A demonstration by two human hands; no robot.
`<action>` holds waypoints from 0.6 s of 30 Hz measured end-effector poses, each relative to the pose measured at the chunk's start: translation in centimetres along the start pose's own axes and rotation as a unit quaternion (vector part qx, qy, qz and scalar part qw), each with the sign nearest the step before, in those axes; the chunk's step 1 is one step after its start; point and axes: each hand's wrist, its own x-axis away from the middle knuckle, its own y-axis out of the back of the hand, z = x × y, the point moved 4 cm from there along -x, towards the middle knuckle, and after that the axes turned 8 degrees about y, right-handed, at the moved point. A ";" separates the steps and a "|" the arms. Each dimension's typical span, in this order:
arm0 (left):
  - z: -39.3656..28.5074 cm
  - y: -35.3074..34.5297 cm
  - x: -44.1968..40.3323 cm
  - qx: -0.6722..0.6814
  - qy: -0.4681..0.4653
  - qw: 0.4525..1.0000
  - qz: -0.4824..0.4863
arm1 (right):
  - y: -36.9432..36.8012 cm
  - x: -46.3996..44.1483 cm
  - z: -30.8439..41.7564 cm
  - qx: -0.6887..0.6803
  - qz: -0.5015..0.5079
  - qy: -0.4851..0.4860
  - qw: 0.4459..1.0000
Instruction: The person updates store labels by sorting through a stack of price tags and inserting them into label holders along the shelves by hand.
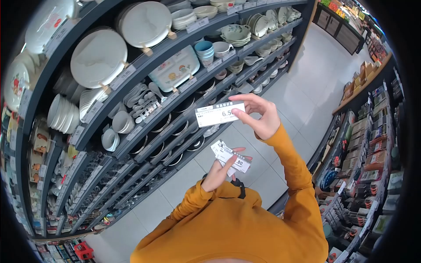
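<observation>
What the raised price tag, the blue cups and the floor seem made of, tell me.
Price tag in the right hand: likely smooth paper or card, being flat, thin and printed.
Blue cups: perhaps glazed ceramic, with smooth, rounded walls; plastic remains possible.
Floor: apparently smooth stone or ceramic tile, given straight joints and a soft sheen.

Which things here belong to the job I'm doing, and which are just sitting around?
Part of the job, it seems:
- price tag in your right hand
- fanned tags in your left hand

Just around, untouched by your hands:
- plates
- bowls
- tray
- blue cups
</observation>
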 end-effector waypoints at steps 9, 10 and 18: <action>-2.6 -0.5 -10.5 0.000 -0.027 0.999 -0.020 | 7.6 -5.2 -3.9 0.022 0.025 -0.005 0.999; -3.1 -0.3 -11.7 0.002 -0.033 0.999 -0.022 | 8.3 -6.2 -4.6 0.024 0.029 -0.012 0.999; -8.4 3.4 -20.3 0.006 -0.088 0.994 -0.068 | 11.6 -16.3 -10.0 -0.025 0.068 -0.014 0.997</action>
